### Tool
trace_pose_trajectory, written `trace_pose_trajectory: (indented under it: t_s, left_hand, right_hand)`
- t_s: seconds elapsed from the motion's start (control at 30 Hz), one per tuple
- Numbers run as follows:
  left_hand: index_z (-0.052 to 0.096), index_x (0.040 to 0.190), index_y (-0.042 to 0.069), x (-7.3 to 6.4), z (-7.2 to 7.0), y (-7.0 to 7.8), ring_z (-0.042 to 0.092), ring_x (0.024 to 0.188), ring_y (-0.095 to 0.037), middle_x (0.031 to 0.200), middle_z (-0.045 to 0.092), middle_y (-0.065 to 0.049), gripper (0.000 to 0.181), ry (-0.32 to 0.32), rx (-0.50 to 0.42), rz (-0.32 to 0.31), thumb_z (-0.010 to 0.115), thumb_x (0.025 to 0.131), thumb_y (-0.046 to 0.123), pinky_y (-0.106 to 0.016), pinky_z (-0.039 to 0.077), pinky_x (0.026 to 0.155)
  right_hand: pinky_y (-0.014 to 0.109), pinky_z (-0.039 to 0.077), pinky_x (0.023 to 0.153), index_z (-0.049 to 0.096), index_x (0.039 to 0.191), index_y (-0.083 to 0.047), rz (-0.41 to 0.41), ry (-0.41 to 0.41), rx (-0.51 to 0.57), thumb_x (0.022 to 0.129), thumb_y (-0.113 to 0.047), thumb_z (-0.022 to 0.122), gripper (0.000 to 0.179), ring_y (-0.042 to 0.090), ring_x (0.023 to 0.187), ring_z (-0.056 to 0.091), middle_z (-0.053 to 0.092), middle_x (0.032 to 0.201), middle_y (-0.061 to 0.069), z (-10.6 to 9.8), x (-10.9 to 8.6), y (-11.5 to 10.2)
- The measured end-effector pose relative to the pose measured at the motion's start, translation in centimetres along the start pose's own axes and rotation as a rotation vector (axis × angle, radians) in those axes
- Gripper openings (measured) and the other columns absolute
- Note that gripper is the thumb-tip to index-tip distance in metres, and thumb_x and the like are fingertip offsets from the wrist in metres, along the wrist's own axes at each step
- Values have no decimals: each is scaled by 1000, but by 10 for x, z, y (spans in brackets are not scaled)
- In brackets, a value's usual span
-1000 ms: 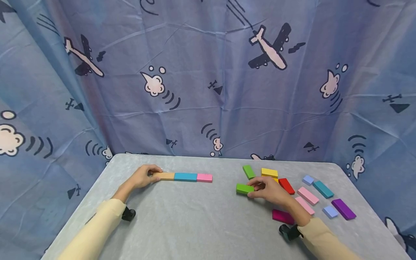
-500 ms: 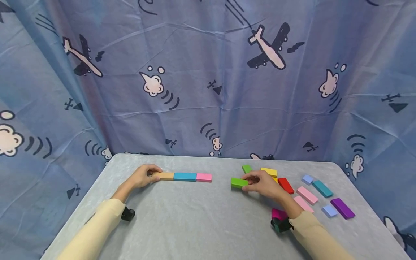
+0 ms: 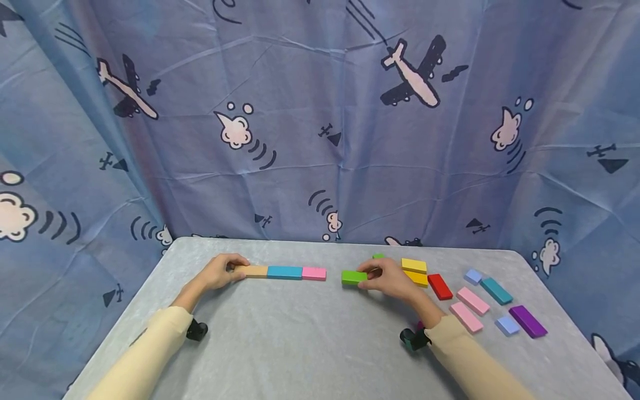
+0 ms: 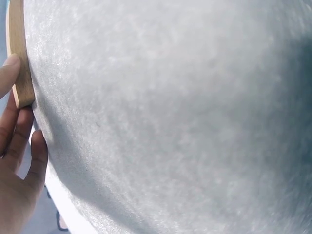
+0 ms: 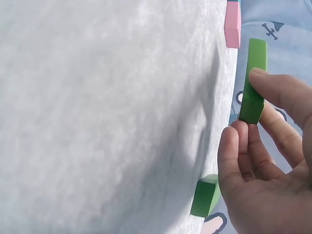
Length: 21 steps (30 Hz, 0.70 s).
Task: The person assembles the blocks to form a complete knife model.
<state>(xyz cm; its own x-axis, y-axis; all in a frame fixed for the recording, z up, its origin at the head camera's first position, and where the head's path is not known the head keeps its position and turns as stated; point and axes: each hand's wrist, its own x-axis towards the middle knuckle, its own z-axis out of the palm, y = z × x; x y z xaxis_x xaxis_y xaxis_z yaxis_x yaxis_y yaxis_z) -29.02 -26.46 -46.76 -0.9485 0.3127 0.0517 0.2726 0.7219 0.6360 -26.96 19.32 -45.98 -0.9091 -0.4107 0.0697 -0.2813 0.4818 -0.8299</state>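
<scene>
My left hand (image 3: 221, 271) pinches the left end of a tan wooden block (image 3: 256, 271), thumb on its near side in the left wrist view. That block heads a straight row, followed by a blue block (image 3: 285, 272) and a pink block (image 3: 314, 273), set end to end. My right hand (image 3: 389, 276) holds a green block (image 3: 354, 277) between thumb and fingers, a short gap to the right of the pink block. In the right wrist view the held green block (image 5: 255, 80) appears raised off the cloth. A second green block (image 5: 204, 196) lies behind the right hand.
Right of my right hand lie two yellow blocks (image 3: 414, 265), a red block (image 3: 440, 286), two pale pink blocks (image 3: 473, 300), two light blue blocks (image 3: 507, 325), a teal block (image 3: 496, 291) and a purple block (image 3: 528, 321). A magenta block is mostly hidden by my right wrist. A patterned curtain (image 3: 290, 139) hangs behind the table.
My right hand has carried the green block leftward and slightly away from me, toward the pink end of the row. The left hand and the row have stayed in place.
</scene>
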Motion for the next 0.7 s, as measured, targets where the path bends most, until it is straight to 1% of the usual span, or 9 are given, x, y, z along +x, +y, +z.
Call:
trace_pose_trajectory:
  t_s: [0.27,0.43,0.6,0.7]
  left_hand:
    - [74,112,5,0,0,-2,61,95,-25,109,68,-8,21,1,0,0,76,91,4,-47,48,87]
    - [74,112,5,0,1,-2,60,95,-24,108,68,-8,21,0,5,1,76,91,4,-47,48,86]
    - [74,111,5,1,1,-2,60,95,-24,109,68,-8,21,4,2,-5,77,91,4,-47,48,87]
    - [74,112,5,1,1,-1,60,96,-25,110,68,-8,21,2,1,-12,77,91,4,-47,48,87]
  right_hand:
    - [36,51,82,76,109,-2,22,2,-39,84,-5,83,26,24,90,58,65,104,7,9,12,-1]
    - [37,51,80,76,109,-1,44,-5,-51,84,-4,83,26,23,88,56,66,101,6,13,18,-2]
    - [37,51,80,77,107,-2,68,8,-78,82,-3,84,26,22,88,57,66,100,4,16,24,-4]
    - [38,52,82,77,106,-2,57,14,-103,81,-3,85,26,21,87,59,67,98,5,18,27,-4]
